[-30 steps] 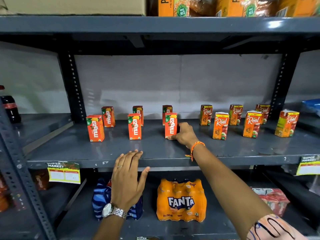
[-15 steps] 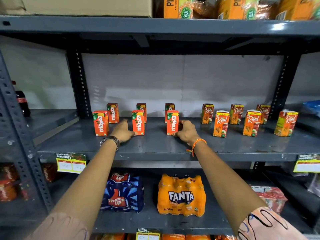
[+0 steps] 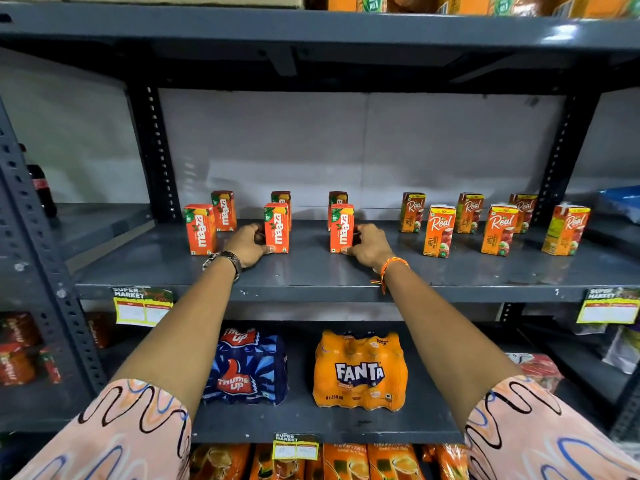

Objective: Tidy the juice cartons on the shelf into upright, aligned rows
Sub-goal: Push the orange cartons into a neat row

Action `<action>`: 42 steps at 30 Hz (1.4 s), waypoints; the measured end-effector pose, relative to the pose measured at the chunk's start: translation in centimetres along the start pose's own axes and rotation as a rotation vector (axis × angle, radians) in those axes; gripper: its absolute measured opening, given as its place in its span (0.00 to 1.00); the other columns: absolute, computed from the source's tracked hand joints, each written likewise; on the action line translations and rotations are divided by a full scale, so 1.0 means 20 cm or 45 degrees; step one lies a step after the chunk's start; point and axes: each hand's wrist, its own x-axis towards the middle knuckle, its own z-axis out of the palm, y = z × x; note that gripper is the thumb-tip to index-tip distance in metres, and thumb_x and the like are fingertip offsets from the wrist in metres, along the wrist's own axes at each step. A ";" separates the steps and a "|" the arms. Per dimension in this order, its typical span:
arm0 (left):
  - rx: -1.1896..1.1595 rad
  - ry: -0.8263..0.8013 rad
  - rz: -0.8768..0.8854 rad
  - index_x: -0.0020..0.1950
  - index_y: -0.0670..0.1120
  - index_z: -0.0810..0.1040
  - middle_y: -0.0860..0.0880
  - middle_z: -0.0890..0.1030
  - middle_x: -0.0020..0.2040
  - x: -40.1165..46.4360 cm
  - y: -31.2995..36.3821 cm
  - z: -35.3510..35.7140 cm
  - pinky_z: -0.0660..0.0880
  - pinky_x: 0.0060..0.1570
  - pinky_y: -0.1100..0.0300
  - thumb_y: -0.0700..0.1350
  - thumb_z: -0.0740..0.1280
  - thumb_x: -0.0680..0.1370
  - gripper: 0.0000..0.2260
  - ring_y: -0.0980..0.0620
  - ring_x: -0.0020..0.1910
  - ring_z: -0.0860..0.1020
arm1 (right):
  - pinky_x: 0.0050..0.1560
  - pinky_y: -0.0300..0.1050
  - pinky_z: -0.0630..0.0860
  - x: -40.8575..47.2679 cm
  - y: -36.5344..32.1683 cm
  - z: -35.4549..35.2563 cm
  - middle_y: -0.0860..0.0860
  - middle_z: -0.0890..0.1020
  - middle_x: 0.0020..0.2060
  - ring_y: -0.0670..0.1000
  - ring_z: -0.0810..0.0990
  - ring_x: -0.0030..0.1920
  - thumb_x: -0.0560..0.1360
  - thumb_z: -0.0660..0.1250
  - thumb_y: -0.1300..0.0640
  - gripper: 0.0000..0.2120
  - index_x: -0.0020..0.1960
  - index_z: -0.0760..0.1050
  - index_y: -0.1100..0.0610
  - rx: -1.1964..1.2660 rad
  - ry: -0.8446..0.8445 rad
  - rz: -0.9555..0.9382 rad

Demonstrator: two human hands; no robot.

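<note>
Evidently the grey metal shelf (image 3: 311,278) is smooth, so the small Maaza cartons should slide easily; they look light and stiff, best taken low by the side walls. Left hand (image 3: 246,247) wraps narrowly round the middle front Maaza carton (image 3: 276,227) at its left side; right hand (image 3: 369,244) likewise clasps the right front Maaza carton (image 3: 341,227) from its right. Fingers behind both cartons are hidden. Beyond the right hand, Real apple cartons (image 3: 439,230) stand staggered, small print unreadable.

Both arms reach straight forward, sleeves pushed back. The left hand (image 3: 246,247) curls inward, thumb low. The right hand (image 3: 370,245) mirrors it.
</note>
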 end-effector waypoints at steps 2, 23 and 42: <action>0.014 0.014 -0.005 0.66 0.45 0.74 0.45 0.81 0.63 0.00 -0.01 0.00 0.72 0.66 0.48 0.44 0.73 0.75 0.21 0.43 0.62 0.78 | 0.64 0.48 0.74 0.00 0.00 0.00 0.58 0.83 0.60 0.56 0.81 0.61 0.69 0.77 0.59 0.25 0.64 0.77 0.61 -0.010 -0.002 0.003; -0.032 -0.027 0.007 0.67 0.44 0.75 0.46 0.81 0.63 0.02 -0.04 0.00 0.71 0.68 0.46 0.44 0.73 0.75 0.21 0.45 0.63 0.78 | 0.68 0.53 0.73 0.01 0.00 -0.01 0.58 0.80 0.63 0.57 0.79 0.64 0.71 0.74 0.60 0.26 0.68 0.73 0.62 0.017 -0.064 0.054; 0.006 -0.001 0.000 0.66 0.44 0.75 0.45 0.81 0.63 0.00 -0.02 0.00 0.72 0.66 0.49 0.45 0.74 0.74 0.21 0.45 0.61 0.79 | 0.66 0.55 0.74 0.03 0.02 0.00 0.59 0.81 0.62 0.58 0.80 0.62 0.70 0.76 0.58 0.26 0.66 0.75 0.63 -0.015 -0.015 0.051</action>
